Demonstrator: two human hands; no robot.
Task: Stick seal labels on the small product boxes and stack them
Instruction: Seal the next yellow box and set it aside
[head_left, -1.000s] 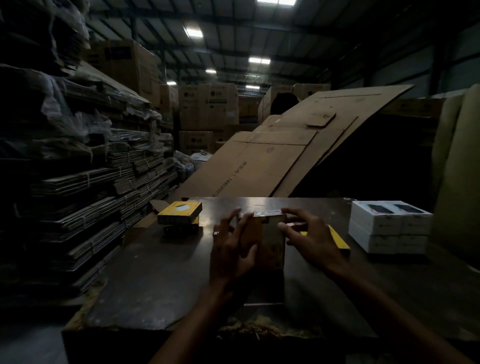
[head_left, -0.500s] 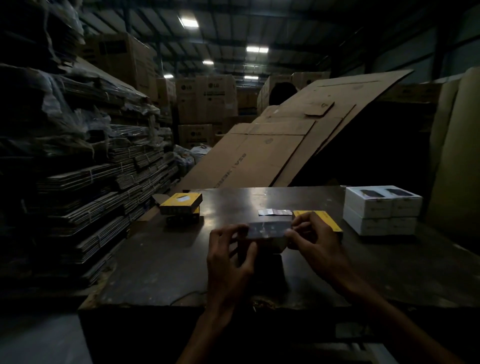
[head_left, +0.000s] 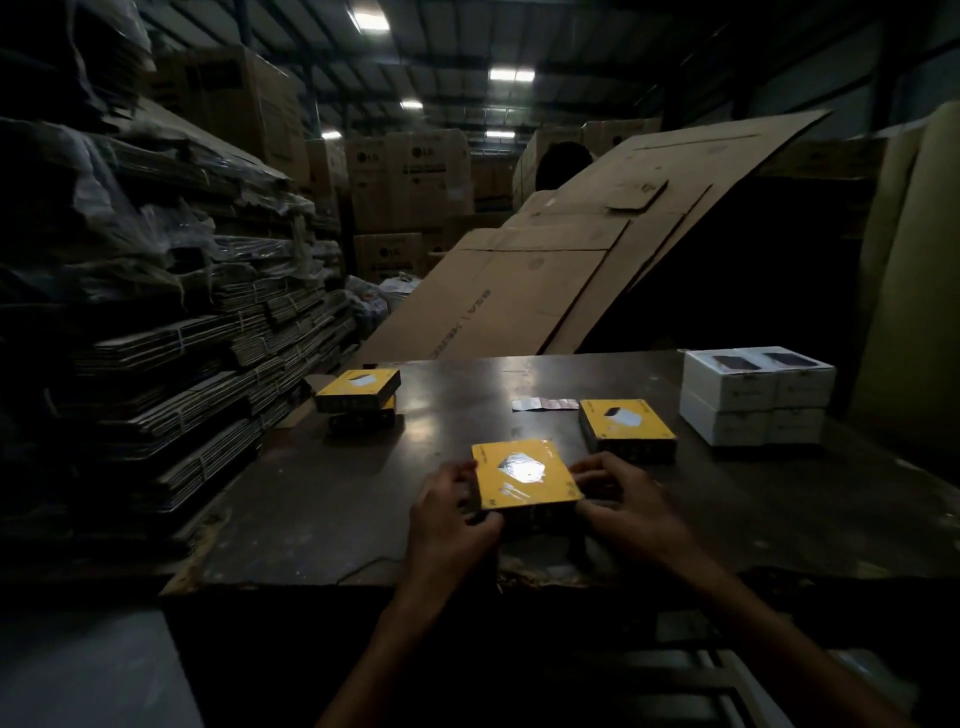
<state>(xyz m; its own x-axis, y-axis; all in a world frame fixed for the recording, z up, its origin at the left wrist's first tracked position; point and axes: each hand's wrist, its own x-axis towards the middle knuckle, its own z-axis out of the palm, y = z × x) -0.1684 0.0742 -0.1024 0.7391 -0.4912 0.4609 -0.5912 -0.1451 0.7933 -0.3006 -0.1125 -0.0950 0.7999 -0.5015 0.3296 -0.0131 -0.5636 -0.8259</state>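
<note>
Hands: left hand (head_left: 451, 512) and right hand (head_left: 621, 506) both grip the yellow box (head_left: 524, 475) by its side edges, face up near the table (head_left: 311, 499) front | why: probably checking seals | stack (head_left: 358, 397) waits far left, label strip (head_left: 544, 404) behind.

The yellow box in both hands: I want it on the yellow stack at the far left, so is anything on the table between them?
Nothing visible: bare dark table top lies between the flat yellow box and the two-box yellow stack.
</note>
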